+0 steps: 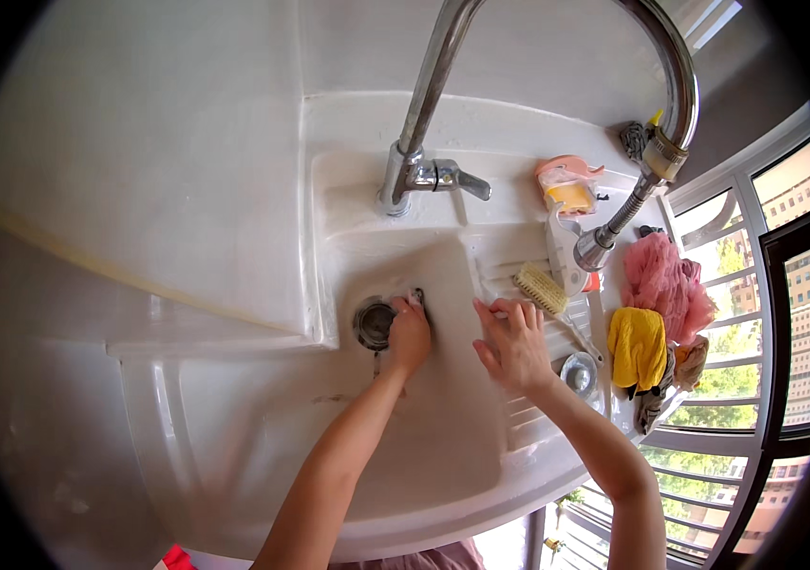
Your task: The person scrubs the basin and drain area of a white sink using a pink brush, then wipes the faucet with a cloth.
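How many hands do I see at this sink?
2: the left hand beside the drain in the basin, the right hand near the basin's right edge, by the brush.

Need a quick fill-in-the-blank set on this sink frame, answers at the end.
1. The left hand is down in the basin, beside the round metal-rimmed sink ____.
2. Just past the fingertips of the right hand lies a long-handled, cream-bristled ____.
3. The cloth next to the crumpled pink bundle is coloured ____.
4. Of the two hands, the one nearer the window is the ____ one.

Missing words: drain; brush; yellow; right.
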`<state>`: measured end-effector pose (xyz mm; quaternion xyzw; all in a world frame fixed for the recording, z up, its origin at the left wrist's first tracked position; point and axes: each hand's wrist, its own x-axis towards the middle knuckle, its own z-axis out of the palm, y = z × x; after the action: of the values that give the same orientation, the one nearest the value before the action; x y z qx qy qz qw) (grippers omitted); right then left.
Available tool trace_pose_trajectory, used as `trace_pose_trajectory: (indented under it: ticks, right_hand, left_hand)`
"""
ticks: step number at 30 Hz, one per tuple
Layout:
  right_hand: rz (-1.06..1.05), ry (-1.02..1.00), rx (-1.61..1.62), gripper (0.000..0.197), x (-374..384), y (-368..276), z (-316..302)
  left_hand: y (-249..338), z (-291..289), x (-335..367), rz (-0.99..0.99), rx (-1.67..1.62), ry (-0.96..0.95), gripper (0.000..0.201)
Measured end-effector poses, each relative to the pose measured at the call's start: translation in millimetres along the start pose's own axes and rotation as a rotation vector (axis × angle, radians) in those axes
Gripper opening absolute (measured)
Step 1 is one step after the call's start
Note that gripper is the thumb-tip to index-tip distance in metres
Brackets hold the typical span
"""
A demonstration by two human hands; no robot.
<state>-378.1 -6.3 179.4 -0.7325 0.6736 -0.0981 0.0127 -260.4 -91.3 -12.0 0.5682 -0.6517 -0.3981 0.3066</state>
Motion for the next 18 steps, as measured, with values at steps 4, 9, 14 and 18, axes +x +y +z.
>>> trace_pose_trajectory:
  ticks: [4, 9, 14, 18]
  right_hand:
    - [-0.045, -0.001, 0.015, 0.05, 3.4, -7.8, -1.8]
    - [-0.045, 0.024, 0.047, 0.048, 1.9, -5.1, -5.7]
    - [-0.048, 0.007, 0.061, 0.047, 3.5, -3.7, -7.6]
    - [-0.073, 0.009, 0.071, 0.046, 5.5, -4.8, -3.8]
  left_hand:
    - [-5.1, 18.2, 18.8, 0.14, 0.238, 0.118, 0.025]
    - [-10.3, -6.2, 7.3, 0.149, 0.2, -0.163, 0.025]
    - [-6.4, -0.2, 11.2, 0.385, 0.368, -0.048, 0.024]
    - [-8.6, -6.1, 18.8, 0.259, 0.418, -0.167, 0.032]
